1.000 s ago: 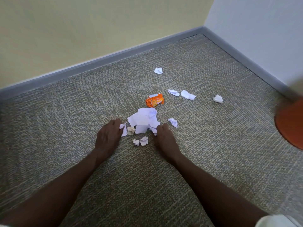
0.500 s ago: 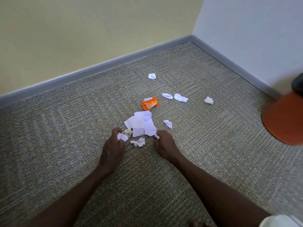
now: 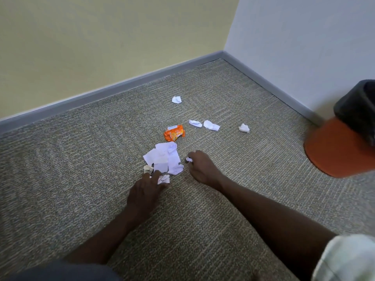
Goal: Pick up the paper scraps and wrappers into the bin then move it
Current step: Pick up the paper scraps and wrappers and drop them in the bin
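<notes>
White paper scraps lie on the carpet in a flat pile [image 3: 164,159], with an orange wrapper [image 3: 175,133] just beyond it. My left hand [image 3: 145,191] is at the pile's near edge, its fingers closed around a crumpled white scrap [image 3: 163,179] on the floor. To the right of the pile, my right hand [image 3: 203,168] pinches a small white scrap [image 3: 189,159]. A tan crumpled scrap [image 3: 148,168] sits by the left fingers. The orange bin [image 3: 336,151] with a black liner stands at the far right, partly cut off by the frame.
More white scraps lie farther out: one far scrap [image 3: 176,99], two side by side [image 3: 195,123] [image 3: 211,125], and one toward the bin [image 3: 244,127]. A grey baseboard [image 3: 121,86] and two walls form a corner beyond them.
The right hand has shifted right and taken up the small scrap beside the pile. The left hand, with a scrap in its fingers, moved right onto the crumpled scrap. The view swung right, showing more of the bin.
</notes>
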A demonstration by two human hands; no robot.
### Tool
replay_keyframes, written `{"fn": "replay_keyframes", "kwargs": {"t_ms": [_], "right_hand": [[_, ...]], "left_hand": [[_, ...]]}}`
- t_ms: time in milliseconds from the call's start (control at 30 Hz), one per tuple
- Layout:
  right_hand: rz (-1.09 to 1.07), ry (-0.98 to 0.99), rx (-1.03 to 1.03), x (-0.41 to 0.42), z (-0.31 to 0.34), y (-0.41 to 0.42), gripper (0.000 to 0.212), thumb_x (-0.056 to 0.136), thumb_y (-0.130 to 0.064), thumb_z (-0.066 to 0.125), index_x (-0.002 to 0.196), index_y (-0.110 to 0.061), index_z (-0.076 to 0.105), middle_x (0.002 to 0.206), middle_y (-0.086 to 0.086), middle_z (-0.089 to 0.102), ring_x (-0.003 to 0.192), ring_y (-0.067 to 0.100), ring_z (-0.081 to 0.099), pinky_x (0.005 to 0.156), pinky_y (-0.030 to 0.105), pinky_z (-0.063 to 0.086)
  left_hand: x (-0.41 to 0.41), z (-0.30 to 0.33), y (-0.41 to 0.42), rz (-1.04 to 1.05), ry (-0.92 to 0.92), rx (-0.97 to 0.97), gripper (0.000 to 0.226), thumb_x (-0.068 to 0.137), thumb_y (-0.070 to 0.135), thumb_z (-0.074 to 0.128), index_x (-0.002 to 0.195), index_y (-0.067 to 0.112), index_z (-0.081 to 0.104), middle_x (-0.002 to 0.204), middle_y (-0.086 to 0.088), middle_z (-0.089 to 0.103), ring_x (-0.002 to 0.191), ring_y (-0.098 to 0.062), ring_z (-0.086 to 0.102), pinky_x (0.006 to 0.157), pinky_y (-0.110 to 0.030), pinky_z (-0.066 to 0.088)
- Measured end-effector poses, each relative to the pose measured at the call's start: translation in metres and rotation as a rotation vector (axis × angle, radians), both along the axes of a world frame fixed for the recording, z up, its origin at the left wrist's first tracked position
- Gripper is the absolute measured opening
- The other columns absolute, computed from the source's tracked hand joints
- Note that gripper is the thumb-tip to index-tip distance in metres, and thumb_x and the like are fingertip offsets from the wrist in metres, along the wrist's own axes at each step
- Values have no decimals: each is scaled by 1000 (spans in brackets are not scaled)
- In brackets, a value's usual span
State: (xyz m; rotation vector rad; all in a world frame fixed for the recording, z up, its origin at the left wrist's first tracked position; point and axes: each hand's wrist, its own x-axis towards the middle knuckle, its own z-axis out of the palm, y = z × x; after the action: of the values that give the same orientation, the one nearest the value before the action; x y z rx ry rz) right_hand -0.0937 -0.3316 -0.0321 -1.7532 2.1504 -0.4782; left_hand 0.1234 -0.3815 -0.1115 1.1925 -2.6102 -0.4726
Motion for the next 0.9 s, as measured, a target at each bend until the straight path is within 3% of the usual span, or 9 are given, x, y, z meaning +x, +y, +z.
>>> {"fn": "replay_keyframes", "kwargs": {"t_ms": [100,167,267,333,433,533,633,800,900], "right_hand": [[113,102,75,-21,35,-27,25,86,-16,40,80,2,57,85,28,60,81,37,56,69,39,40],[193,161,108,-32,63,-47,17,88,-7,48,77,2,57,86,28,63,76,34,58,66,36,42],[284,233,102,-44,105,-67,21,91,-7,49,72,-1,55,83,26,63,71,30,54,65,33,37],[342,301,93,-51,129,-71,24,93,-10,49,73,2,55,83,26,63,74,33,56,63,32,30],[412,354,88,-63,150,-66,31,89,-19,42,71,4,54,77,25,60,69,35,53,64,36,34],[447,407,148,-76,154,-57,27,93,-13,46,74,4,55,81,26,60,74,36,55,66,37,35],[477,453,161,-83,155,-53,21,92,-8,48,80,6,57,85,27,61,77,37,55,63,32,27],[502,403,127,-87,145,-54,25,94,-13,49,78,5,57,83,23,62,76,36,57,64,34,35],[546,368,113,-89,141,-53,25,92,-11,48,69,0,51,72,21,56,67,34,52,66,38,41]], "left_hand": [[9,7,-10,-94,184,171,30,96,43,36,125,40,46,93,7,61,87,-20,64,72,-34,51],[9,23,-14,-142,272,224,34,93,32,46,117,55,41,84,27,60,85,0,60,74,-6,42],[7,43,-20,-172,257,202,44,86,38,49,112,71,32,75,47,52,90,-8,53,67,7,30],[9,42,-25,-155,237,200,31,83,46,47,110,60,41,84,56,49,91,-8,56,66,4,33],[5,36,-32,-22,155,300,30,85,44,57,110,27,54,89,15,71,83,-18,69,65,-23,42],[0,29,-24,86,45,235,24,90,23,62,110,9,57,98,-13,70,93,-33,66,67,-29,36],[2,27,-17,115,-22,169,25,90,26,59,99,3,61,91,-21,68,87,-38,66,67,-35,42],[-7,60,-21,138,-136,212,21,95,25,52,79,12,46,89,-24,67,87,-40,64,64,-34,33],[-29,96,-25,125,-115,249,33,89,39,39,76,9,49,89,-23,68,86,-37,64,67,-33,34]]}}
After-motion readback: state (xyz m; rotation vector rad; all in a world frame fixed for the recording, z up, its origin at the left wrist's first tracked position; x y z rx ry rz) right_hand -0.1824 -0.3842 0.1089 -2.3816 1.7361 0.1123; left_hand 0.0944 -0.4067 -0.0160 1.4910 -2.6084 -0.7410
